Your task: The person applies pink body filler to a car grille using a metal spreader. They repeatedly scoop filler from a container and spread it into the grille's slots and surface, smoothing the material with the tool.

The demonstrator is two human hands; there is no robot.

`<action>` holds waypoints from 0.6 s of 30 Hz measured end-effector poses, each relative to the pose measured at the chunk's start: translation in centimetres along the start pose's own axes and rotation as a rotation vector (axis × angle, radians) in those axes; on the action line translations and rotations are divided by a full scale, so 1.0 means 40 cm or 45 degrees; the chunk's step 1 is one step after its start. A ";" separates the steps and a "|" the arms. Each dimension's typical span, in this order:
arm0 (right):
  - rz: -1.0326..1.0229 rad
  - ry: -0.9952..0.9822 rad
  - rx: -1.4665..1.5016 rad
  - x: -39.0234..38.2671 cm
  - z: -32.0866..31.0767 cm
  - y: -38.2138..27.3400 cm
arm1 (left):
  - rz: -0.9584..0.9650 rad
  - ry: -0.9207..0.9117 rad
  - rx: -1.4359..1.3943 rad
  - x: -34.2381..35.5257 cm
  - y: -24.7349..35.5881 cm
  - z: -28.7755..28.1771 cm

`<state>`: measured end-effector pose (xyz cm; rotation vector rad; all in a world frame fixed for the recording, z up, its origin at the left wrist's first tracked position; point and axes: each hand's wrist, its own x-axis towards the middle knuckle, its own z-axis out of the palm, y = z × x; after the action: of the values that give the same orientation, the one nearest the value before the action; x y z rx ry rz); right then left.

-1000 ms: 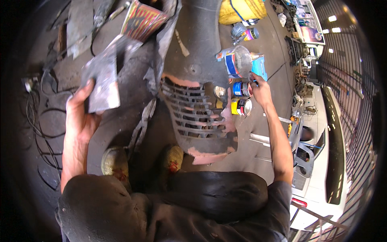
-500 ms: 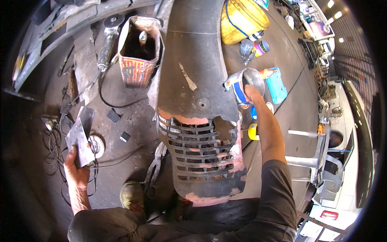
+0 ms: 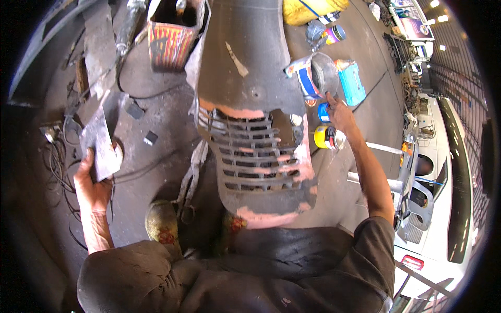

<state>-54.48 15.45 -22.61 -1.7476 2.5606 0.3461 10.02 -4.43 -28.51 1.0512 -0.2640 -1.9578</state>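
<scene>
My left hand (image 3: 95,190) is closed on the lower edge of a thin, smeared grey metal sheet (image 3: 100,141), held up over the floor at left. On the right, my right hand (image 3: 342,116) has its index finger stretched toward the rim of an open tin (image 3: 324,75) lying tilted beside the bumper. No object shows in that hand. Under its fingers sits a small blue can (image 3: 323,112), with a yellow can (image 3: 323,137) just nearer. Between my hands lies a dark car bumper (image 3: 242,31) with a slatted grille and pink patches. A narrow pale sliver (image 3: 236,60) rests on it.
A red-striped square bucket (image 3: 169,49) and a power tool (image 3: 127,28) with its cable stand far left. Cables (image 3: 55,167) tangle near my left hand. A turquoise container (image 3: 352,83) and yellow bucket (image 3: 308,10) lie far right. Metal pliers-like tongs (image 3: 193,172) lie beside the grille.
My right hand has come out of the open tin and moved nearer, beside its rim. My left hand still holds the sheet. The whole view has shifted, with everything sitting higher in the picture.
</scene>
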 end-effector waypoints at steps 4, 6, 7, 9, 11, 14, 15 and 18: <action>-0.010 -0.290 -0.025 -0.080 -0.012 -0.023 | 0.050 0.027 -0.046 -0.034 0.012 -0.006; -0.016 -0.409 -0.036 -0.142 -0.023 -0.048 | 0.072 0.044 -0.035 -0.038 0.024 -0.034; -0.005 -0.446 -0.029 -0.197 -0.028 -0.096 | 0.068 -0.006 -0.036 -0.041 0.035 -0.060; 0.099 -0.172 0.063 -0.326 -0.018 -0.144 | 0.071 -0.059 -0.034 -0.039 0.046 -0.080; 0.210 -0.220 0.305 -0.521 0.041 -0.102 | 0.027 -0.157 -0.079 0.003 0.030 -0.101; 0.463 -0.743 -0.034 -0.720 0.047 -0.212 | 0.039 -0.124 -0.074 0.009 0.033 -0.104; 0.521 -0.640 0.237 -0.748 0.039 -0.187 | 0.027 -0.154 -0.091 -0.004 0.037 -0.067; 0.847 -0.442 0.590 -0.767 0.013 -0.142 | 0.003 -0.071 -0.061 0.006 0.053 -0.066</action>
<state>-37.88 41.71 -19.69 -0.6057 2.5909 0.0385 13.23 -5.34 -29.16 0.9661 -0.2478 -1.9836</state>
